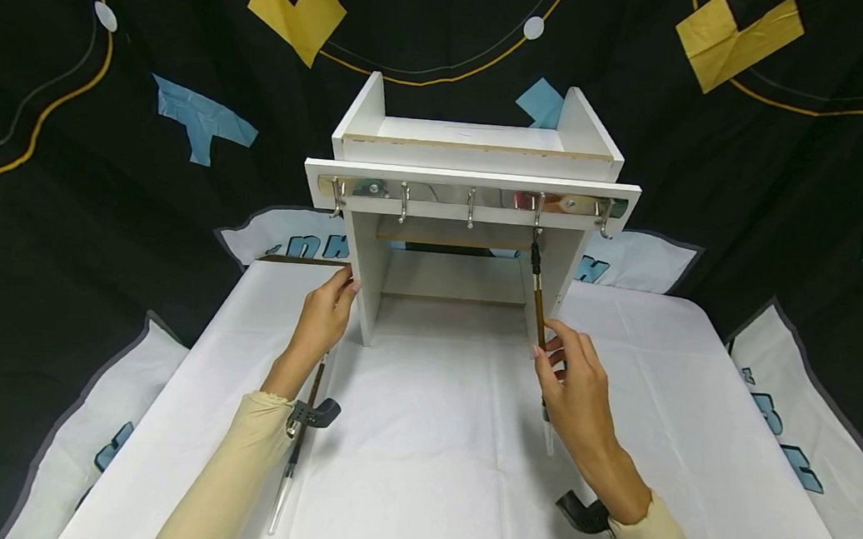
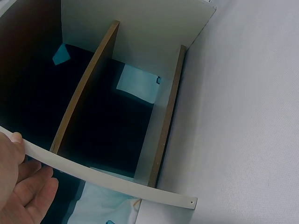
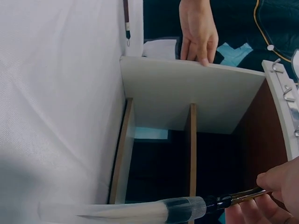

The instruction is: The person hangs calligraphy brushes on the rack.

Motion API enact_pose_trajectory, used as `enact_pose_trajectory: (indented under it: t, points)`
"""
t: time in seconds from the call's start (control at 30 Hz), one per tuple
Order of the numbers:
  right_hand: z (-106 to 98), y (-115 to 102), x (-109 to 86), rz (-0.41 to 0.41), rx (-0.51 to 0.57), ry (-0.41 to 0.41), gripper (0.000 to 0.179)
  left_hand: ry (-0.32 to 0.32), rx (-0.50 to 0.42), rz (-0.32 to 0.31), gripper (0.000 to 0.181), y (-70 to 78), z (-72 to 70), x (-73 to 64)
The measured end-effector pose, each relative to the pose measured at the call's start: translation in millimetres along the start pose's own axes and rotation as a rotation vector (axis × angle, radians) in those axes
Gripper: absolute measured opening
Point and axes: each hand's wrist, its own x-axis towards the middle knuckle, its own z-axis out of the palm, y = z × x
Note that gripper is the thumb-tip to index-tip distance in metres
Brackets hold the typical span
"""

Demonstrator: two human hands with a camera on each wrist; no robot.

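Observation:
A white shelf unit (image 1: 455, 278) stands on the table, with a row of metal hooks (image 1: 471, 205) along its upper front. My left hand (image 1: 323, 312) grips the edge of its left side panel (image 2: 100, 171), thumb on one face and fingers behind. Between thumb and fingertips, my right hand (image 1: 576, 396) pinches a calligraphy brush (image 1: 538, 298) with a brown handle. The brush hangs nearly upright, its looped top end right at the fourth hook (image 1: 539, 209). A clear cap (image 3: 126, 212) covers its bristles. Beside my left forearm lies a second capped brush (image 1: 291, 468).
A white cloth covers the table (image 1: 417, 469). Above the hooks, the shelf has an open top tray (image 1: 478, 135). Black curtain (image 1: 449, 20) hangs behind, with yellow tape (image 1: 296, 18), blue tape (image 1: 205, 116) and a cord (image 1: 430, 81) on it.

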Motion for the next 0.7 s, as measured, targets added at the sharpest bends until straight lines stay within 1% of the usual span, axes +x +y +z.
enact_pose_trajectory:
  t: [0.3,0.7]
  points:
    - [10,5,4.0,0.013,0.018,0.001,0.046,0.003,-0.006,0.002,0.045,1.1,0.1,0.1]
    - [23,7,8.8,0.053,0.037,0.001,0.047,-0.001,0.002,-0.002,0.045,0.5,0.2,0.2]
